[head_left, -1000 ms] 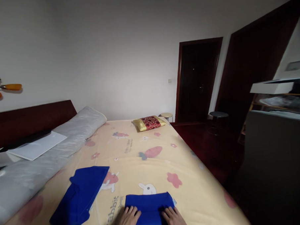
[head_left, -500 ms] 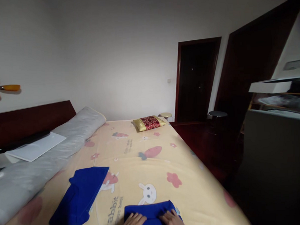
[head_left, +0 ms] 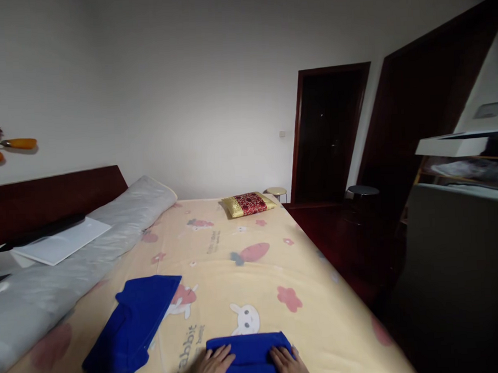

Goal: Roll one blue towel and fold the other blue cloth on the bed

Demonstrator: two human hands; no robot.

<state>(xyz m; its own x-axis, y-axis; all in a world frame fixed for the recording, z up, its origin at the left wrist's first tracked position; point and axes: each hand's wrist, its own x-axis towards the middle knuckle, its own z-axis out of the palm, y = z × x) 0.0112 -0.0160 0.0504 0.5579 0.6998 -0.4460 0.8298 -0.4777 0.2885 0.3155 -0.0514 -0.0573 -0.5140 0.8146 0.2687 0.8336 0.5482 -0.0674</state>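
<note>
A folded blue cloth (head_left: 251,348), perhaps a garment, lies on the bed at the bottom of the view, cut off by the lower edge. On its left side rests my left hand (head_left: 215,365), fingers stretched over the fabric. My right hand (head_left: 288,363) lies on the right side in the same way, fingers slightly apart. Farther left, a second blue cloth (head_left: 131,323) is spread flat with an uneven outline; neither hand touches it.
The bed (head_left: 320,315) has a yellow sheet with rabbit and carrot prints. A grey rolled quilt (head_left: 91,265) runs along the headboard (head_left: 55,192), bearing a white flat object (head_left: 64,241). A gold and red pillow (head_left: 250,203) lies at the far end. Stools (head_left: 362,190) stand beyond.
My left hand has shifted slightly left and up over the folded cloth, and its fingers look more spread. The cloth's top edge looks straighter. The other blue cloth stays in place.
</note>
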